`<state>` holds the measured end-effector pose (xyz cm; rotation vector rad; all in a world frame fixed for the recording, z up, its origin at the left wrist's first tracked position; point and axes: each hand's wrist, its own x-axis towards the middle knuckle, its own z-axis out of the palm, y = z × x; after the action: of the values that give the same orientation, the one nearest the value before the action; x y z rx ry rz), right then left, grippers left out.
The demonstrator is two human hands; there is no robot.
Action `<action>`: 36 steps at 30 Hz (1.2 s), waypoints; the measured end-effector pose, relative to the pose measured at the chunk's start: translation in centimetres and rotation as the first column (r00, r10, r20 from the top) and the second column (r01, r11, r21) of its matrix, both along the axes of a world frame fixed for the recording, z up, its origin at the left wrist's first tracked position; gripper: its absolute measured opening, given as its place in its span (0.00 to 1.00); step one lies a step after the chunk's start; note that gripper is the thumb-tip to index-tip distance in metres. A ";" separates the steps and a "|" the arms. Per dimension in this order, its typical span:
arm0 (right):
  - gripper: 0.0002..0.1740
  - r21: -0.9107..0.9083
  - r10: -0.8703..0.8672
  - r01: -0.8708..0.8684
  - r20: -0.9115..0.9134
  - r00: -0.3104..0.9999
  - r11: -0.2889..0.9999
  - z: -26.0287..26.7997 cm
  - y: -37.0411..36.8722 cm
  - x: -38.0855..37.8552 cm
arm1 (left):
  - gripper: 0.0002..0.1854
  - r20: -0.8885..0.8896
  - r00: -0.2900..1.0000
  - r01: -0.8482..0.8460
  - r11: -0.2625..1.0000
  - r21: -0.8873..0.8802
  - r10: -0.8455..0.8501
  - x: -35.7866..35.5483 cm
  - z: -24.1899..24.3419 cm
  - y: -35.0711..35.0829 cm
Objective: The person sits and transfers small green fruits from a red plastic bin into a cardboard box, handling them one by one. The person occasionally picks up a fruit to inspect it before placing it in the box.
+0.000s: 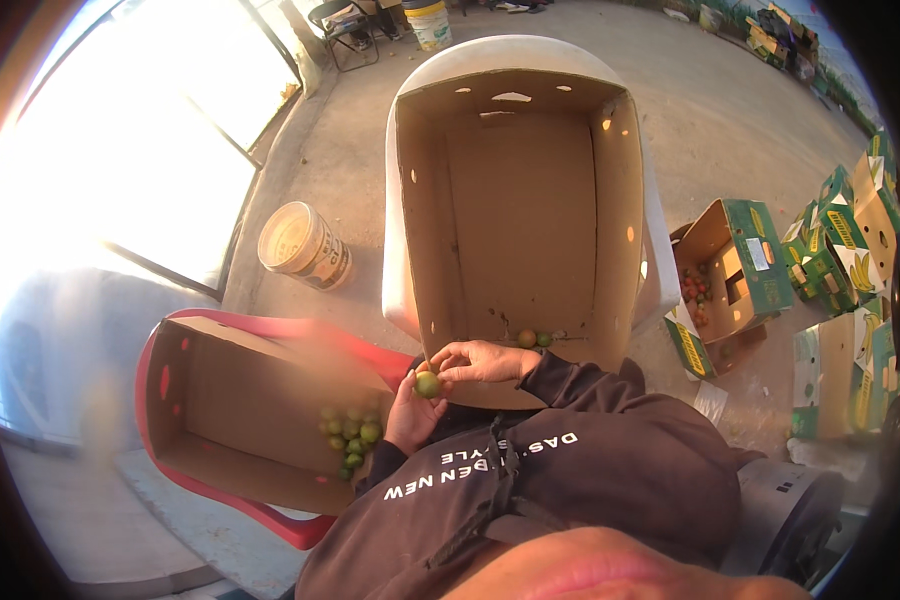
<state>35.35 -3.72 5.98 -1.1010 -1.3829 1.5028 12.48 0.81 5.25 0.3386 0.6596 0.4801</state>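
My left hand (411,418) holds a round green tomato (427,385) near the close left corner of a large cardboard box (521,217). My right hand (487,361) reaches across that box's near edge, its curled fingertips beside the fruit. Whether they grip anything is unclear. Inside this box, an orange-tinged tomato (526,338) and a green one (544,340) lie close to the near wall. To the left, a second cardboard box (262,405) has several green tomatoes (355,439) gathered at its right end.
A white plastic chair (514,51) supports the large box; a red chair (307,534) supports the left one. A bucket (304,244) stands on the concrete floor. Rightward, a green carton (750,259) holds red tomatoes (695,289), near stacked banana cartons (844,232). A folding chair (343,34) stands farther back.
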 end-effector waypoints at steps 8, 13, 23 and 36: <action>0.17 0.228 -0.264 0.178 0.940 0.218 0.957 -16.6 -2.0 4.7 | 0.24 0.088 0.786 -0.618 0.781 0.094 0.612 -8.5 1.0 3.0; 0.12 0.240 -0.293 0.297 0.944 0.151 0.924 -18.0 -3.8 6.5 | 0.23 -0.055 0.892 -0.451 0.891 -0.056 0.448 -10.6 -1.3 1.3; 0.24 0.018 -0.471 0.499 0.362 0.805 0.866 -7.2 -1.7 3.7 | 0.19 -0.164 0.982 0.109 0.992 0.058 -0.098 1.1 -1.2 -0.9; 0.18 0.020 -0.172 0.520 0.954 0.245 0.854 -14.9 -7.1 8.7 | 0.21 0.069 0.804 -0.594 0.794 0.130 0.590 -7.3 0.9 3.1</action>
<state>44.02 -10.85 -8.96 -2.5976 -1.4019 0.6182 5.19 3.88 6.13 0.2564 0.7043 1.1423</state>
